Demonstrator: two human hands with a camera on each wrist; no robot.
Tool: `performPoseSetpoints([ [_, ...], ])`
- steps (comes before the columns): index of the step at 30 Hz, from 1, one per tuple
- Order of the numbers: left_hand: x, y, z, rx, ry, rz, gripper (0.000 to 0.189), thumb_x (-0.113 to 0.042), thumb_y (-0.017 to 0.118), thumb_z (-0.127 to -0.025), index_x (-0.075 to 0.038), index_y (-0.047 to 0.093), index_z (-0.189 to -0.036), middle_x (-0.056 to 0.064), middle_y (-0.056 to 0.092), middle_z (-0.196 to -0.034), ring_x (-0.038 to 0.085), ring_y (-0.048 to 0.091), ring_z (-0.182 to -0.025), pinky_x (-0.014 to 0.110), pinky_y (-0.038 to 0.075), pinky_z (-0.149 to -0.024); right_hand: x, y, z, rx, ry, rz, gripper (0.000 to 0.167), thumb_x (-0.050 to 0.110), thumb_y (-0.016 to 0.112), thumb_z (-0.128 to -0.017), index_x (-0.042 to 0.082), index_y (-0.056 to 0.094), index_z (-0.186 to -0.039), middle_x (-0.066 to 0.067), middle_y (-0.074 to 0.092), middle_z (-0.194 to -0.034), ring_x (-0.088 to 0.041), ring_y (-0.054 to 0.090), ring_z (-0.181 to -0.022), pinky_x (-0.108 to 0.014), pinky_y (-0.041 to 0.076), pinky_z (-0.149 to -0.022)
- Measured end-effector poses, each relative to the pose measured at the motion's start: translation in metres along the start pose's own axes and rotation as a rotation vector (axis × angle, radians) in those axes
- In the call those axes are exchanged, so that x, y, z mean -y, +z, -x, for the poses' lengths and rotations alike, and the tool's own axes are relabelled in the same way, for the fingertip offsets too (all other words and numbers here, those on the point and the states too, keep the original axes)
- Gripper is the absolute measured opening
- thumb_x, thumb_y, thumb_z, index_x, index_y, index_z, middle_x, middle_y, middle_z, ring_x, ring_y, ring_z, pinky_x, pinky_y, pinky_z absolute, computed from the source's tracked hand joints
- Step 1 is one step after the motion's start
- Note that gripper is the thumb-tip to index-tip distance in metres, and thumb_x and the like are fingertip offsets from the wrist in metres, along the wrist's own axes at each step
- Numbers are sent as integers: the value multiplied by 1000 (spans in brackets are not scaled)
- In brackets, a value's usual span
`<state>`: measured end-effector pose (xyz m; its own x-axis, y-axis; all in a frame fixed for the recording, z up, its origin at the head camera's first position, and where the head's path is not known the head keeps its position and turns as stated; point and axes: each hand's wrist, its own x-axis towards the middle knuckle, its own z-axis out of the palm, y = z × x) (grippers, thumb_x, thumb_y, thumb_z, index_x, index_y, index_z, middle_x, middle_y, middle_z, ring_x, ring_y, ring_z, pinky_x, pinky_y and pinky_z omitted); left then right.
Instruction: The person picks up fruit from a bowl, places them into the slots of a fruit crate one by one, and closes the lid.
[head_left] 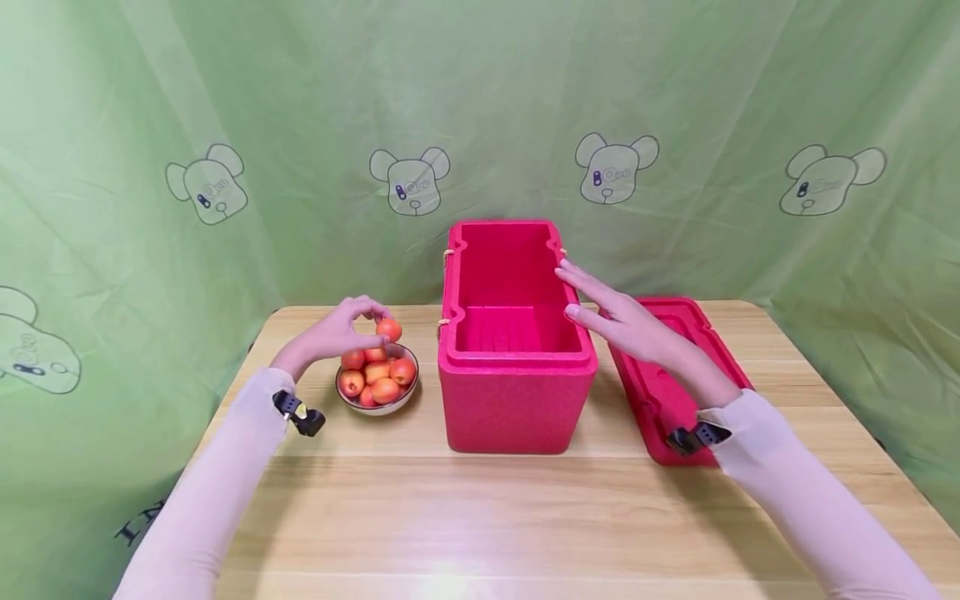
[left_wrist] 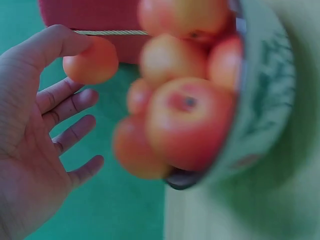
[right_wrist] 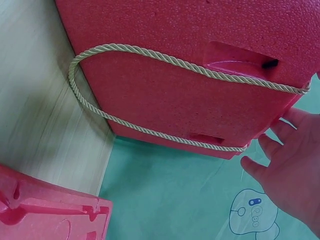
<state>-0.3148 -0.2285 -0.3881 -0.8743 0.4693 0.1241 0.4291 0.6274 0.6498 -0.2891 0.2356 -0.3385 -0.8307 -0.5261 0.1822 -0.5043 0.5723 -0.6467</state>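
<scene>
Pinching one orange-red fruit (head_left: pixel 388 330) between thumb and fingers of left hand (head_left: pixel 341 331), just above bowl (head_left: pixel 387 408) heaped with similar fruit (head_left: pixel 378 372). Touching right rim of open red box (head_left: pixel 517 408) with spread, straight fingers of right hand (head_left: pixel 626 321); gripping nothing there. Noting box on table (head_left: pixel 420 508), right of bowl, with red lid (head_left: pixel 693 325) to its right, partly hidden by right forearm (head_left: pixel 697 375). Seeing rope loop (right_wrist: pixel 230 77) on box's right side.

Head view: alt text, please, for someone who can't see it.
A left hand pinches a reddish fruit above a bowl of more fruit. The right hand is at the right rim of an open red box; a red lid lies alongside.
</scene>
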Motion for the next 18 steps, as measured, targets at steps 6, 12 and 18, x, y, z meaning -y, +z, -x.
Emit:
performPoseSetpoints([
  [6, -26, -17, -8, -94, 59, -23, 40, -18, 79, -86, -7, 66, -123, 12, 62, -120, 33, 47, -121, 51, 36, -103, 0, -1, -1, -3, 6, 7, 65, 34, 57, -103, 30, 28, -161, 10, 14, -171, -20, 13, -159, -62, 31, -118],
  [12, -59, -32, -20, -187, 121, -40, 37, -19, 79, -87, -9, 67, -121, 9, 62, -116, 29, 46, -118, 46, 36, -101, 0, -3, -2, 3, -1, -13, 63, 34, 57, -103, 31, 30, -161, 10, 15, -171, -19, 11, -160, -63, 29, -119],
  [18, -99, -40, -40, -225, 202, -79, 36, -20, 80, -84, -12, 67, -116, 4, 64, -112, 28, 47, -115, 44, 36, -99, -1, -4, -2, 5, -6, -1, 62, 33, 56, -104, 32, 30, -161, 8, 15, -171, -20, 11, -160, -62, 28, -120],
])
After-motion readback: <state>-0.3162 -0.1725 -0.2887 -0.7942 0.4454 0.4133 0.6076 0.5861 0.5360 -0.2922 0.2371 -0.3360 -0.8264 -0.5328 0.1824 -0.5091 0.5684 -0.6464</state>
